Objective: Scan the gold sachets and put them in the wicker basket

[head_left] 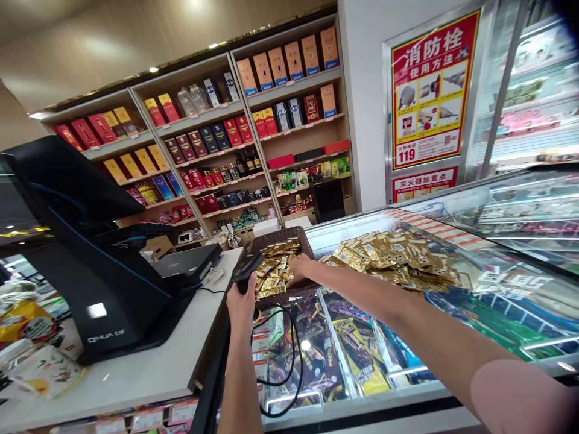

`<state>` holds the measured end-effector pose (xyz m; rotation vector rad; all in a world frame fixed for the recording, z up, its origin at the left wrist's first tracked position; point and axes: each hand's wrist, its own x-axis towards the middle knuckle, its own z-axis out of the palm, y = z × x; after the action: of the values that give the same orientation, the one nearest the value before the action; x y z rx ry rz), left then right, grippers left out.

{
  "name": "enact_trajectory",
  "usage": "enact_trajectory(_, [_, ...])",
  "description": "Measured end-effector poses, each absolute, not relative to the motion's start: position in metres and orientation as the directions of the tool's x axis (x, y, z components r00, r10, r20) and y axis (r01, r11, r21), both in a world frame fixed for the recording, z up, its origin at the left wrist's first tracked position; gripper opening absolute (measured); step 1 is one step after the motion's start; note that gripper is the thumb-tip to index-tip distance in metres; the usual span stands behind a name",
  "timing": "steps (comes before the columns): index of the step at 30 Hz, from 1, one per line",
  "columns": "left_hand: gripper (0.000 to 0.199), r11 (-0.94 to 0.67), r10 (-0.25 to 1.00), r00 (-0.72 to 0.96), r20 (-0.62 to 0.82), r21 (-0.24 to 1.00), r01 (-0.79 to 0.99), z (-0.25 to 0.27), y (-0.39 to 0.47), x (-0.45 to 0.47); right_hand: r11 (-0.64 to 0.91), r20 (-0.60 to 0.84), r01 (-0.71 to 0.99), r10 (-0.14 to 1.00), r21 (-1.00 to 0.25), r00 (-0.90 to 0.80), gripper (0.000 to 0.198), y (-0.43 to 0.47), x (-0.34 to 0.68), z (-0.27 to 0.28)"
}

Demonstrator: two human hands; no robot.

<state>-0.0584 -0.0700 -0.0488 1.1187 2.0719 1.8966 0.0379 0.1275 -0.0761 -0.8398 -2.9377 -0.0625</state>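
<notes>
My left hand (pixel 242 301) is wrapped round the handle of a black barcode scanner (pixel 247 265), its head tilted up beside a brown woven basket (pixel 305 241). Small gold foil packets (pixel 274 265) fill the basket. Among them, at the basket's right side, is my right hand (pixel 301 267) with its fingers bent down onto the packets. Whether it grips one is hidden. To the right, a loose heap of the same gold packets (pixel 389 253) lies on the glass top of a chest freezer (pixel 316 410). The scanner's black cable (pixel 301 361) loops down over the glass.
A black checkout terminal (pixel 104 259) stands on the white counter (pixel 176 349) to the left. Wrapped ice creams (pixel 357 349) show through the freezer glass. Shelves of boxed bottles (pixel 217 135) line the back wall, beside a red fire-hydrant poster (pixel 434 90).
</notes>
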Motion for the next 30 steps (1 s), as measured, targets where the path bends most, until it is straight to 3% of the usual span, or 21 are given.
enact_trajectory(3, [0.049, -0.021, 0.597, -0.739, 0.311, 0.927, 0.374, -0.051, -0.068, -0.055, 0.877, 0.011, 0.475, 0.476, 0.074, -0.879, 0.041, 0.128, 0.035, -0.081])
enact_trajectory(6, [0.049, -0.027, 0.608, -0.733, 0.304, 0.931, 0.363, -0.050, -0.067, -0.050, 0.880, 0.062, 0.461, 0.457, 0.110, -0.887, 0.021, 0.127, 0.044, -0.080])
enact_trajectory(11, [0.049, -0.030, 0.618, -0.726, 0.302, 0.932, 0.362, -0.048, -0.067, -0.046, 0.857, 0.180, 0.488, 0.460, 0.166, -0.869, 0.027, 0.118, 0.063, -0.069])
enact_trajectory(16, [0.049, -0.041, 0.627, -0.717, 0.304, 0.932, 0.360, -0.049, -0.066, -0.047, 0.835, 0.408, 0.510, 0.399, 0.209, -0.821, 0.028, 0.108, 0.092, -0.059])
enact_trajectory(20, [0.052, -0.051, 0.641, -0.703, 0.308, 0.931, 0.361, -0.050, -0.065, -0.046, 0.849, 0.581, 0.484, 0.288, 0.213, -0.761, 0.029, 0.111, 0.136, -0.073])
enact_trajectory(25, [0.052, -0.067, 0.700, -0.653, 0.290, 0.936, 0.344, -0.047, -0.064, -0.035, 0.878, 0.848, 0.416, 0.020, 0.239, -0.530, 0.031, 0.118, 0.202, -0.110])
enact_trajectory(30, [0.048, -0.095, 0.809, -0.509, 0.293, 0.920, 0.379, -0.047, -0.061, -0.012, 0.871, 0.916, 0.413, -0.098, 0.267, -0.388, 0.027, 0.112, 0.239, -0.120])
